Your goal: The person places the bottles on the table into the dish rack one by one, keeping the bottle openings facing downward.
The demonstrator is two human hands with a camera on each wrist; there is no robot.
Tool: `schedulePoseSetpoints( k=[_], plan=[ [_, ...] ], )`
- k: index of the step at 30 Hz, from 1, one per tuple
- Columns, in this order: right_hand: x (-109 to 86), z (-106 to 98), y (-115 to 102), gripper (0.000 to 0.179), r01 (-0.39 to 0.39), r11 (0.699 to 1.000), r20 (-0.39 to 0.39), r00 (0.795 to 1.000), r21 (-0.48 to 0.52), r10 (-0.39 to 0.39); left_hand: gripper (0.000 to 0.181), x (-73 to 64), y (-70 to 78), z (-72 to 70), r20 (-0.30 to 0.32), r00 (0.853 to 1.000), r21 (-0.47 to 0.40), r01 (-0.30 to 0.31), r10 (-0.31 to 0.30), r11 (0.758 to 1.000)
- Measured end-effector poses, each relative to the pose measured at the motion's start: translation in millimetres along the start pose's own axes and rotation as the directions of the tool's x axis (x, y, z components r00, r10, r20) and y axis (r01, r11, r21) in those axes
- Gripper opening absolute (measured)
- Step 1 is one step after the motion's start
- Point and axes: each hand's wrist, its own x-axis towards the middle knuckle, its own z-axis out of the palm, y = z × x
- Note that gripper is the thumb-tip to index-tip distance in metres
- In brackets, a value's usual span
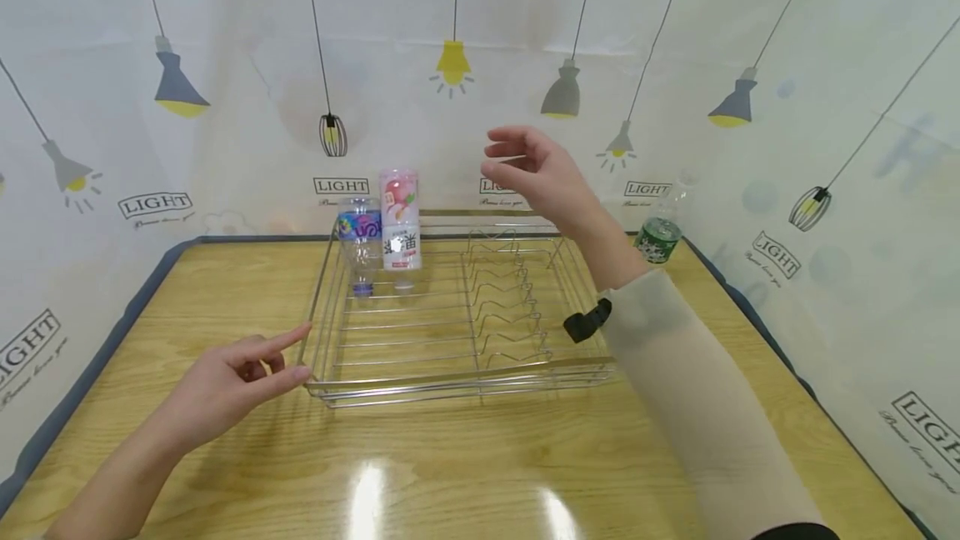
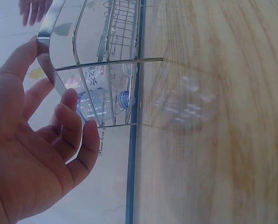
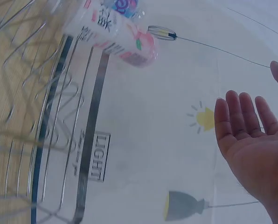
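Observation:
My left hand [image 1: 236,382] is at the left front corner of a metal wire dish rack [image 1: 405,377]. Its straight index finger and thumb touch the rim, and the other fingers are loosely bent. At the rack's back left, two bottles stand cap down: a clear bottle with a blue-purple label [image 1: 360,227] and a white-and-pink bottle [image 1: 401,219]. Raised above the rack's back right, my right hand [image 1: 540,173] holds nothing, its fingers relaxed. The right wrist view shows that palm [image 3: 251,149] away from the white-and-pink bottle [image 3: 115,35].
A clear bottle with a green label [image 1: 658,236] stands on the wooden table [image 1: 450,473] at the back right, behind the right forearm. Wavy wire dividers [image 1: 510,307] run along the rack's right half. A lamp-print cloth [image 1: 247,107] encloses the table's back and sides.

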Motion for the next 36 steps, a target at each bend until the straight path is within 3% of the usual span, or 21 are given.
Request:
schedulePoseSetpoints(
  k=[12, 18, 23, 26, 32, 36],
  plan=[
    [-64.6, -64.5, 31.6, 0.052, -0.067, 0.987, -0.022, 0.998, -0.143, 0.064, 0.059, -0.3, -5.2, 1.1, 0.006, 1.000, -0.006, 0.020, -0.020, 1.000],
    [-87.5, -109.0, 48.2, 0.046, -0.029, 0.986, -0.166, 0.986, -0.167, 0.001, 0.059, -0.5, -5.4, -1.0, -0.012, 1.000, 0.008, 0.007, -0.007, 1.000],
    [-101.8, -150.4, 64.3, 0.043, -0.023, 0.994, -0.326, 0.945, -0.103, -0.012, 0.059, 0.1, -4.3, -2.2, -0.015, 1.000, 0.006, 0.001, -0.001, 1.000],
    [-108.8, -172.2, 77.2, 0.043, -0.060, 0.996, -0.400, 0.916, -0.060, 0.031, 0.058, 0.5, -3.2, -2.2, -0.019, 1.000, 0.000, -0.007, 0.007, 1.000],
    [-120.0, -199.6, 104.1, 0.045, -0.217, 0.974, -0.508, 0.847, -0.057, 0.159, 0.058, 1.5, -1.8, -1.2, -0.009, 1.000, -0.021, -0.007, 0.007, 1.000],
    [-123.6, -207.8, 123.7, 0.063, -0.336, 0.936, -0.522, 0.819, -0.101, 0.238, 0.058, 1.7, -2.5, -0.1, -0.006, 1.000, -0.025, -0.001, 0.001, 1.000]
  ],
)
